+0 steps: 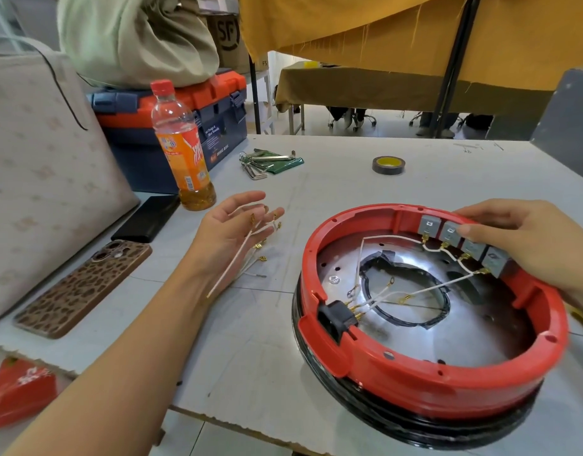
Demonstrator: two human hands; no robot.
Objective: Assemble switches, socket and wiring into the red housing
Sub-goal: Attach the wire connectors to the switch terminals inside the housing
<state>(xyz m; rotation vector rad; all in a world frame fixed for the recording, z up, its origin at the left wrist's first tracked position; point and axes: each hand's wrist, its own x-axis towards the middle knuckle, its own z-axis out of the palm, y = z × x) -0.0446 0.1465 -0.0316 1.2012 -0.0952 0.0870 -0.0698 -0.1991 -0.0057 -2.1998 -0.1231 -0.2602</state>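
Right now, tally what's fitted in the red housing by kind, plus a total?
Grey switches in a row along the far wall of the red housing: 4
Black socket in the near-left wall: 1
Total fitted parts: 5
The right hand rests on the switch row; the left hand holds loose white wires, too bunched to count.

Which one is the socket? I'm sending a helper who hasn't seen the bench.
Find the round red housing near the table's front edge. On its left rim sits the socket, a black block with brass pins; the grey switches line the far rim.
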